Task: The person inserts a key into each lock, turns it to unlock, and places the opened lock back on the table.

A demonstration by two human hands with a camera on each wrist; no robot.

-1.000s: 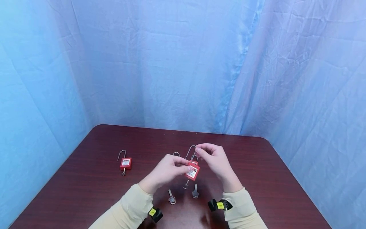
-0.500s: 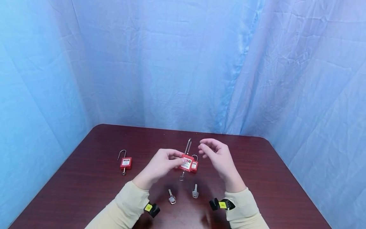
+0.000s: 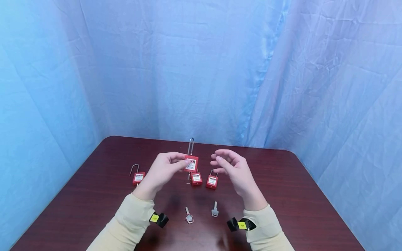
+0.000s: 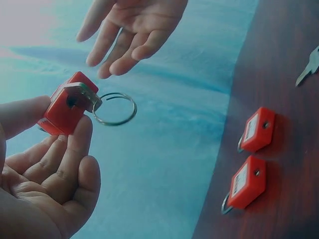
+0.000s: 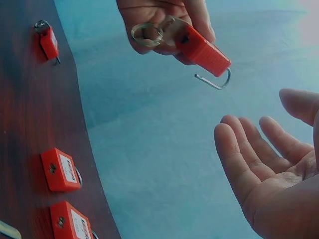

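Padlocks [image 3: 196,178], keys [image 3: 215,210] on table [image 3: 282,195]

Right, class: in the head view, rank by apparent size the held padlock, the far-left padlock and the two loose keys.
1. Held padlock, though it is raised nearer the camera.
2. Far-left padlock.
3. The two keys look alike; unranked.

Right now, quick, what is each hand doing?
Left hand: holds a red padlock up off the table, its shackle open.
Right hand: open, holding nothing.
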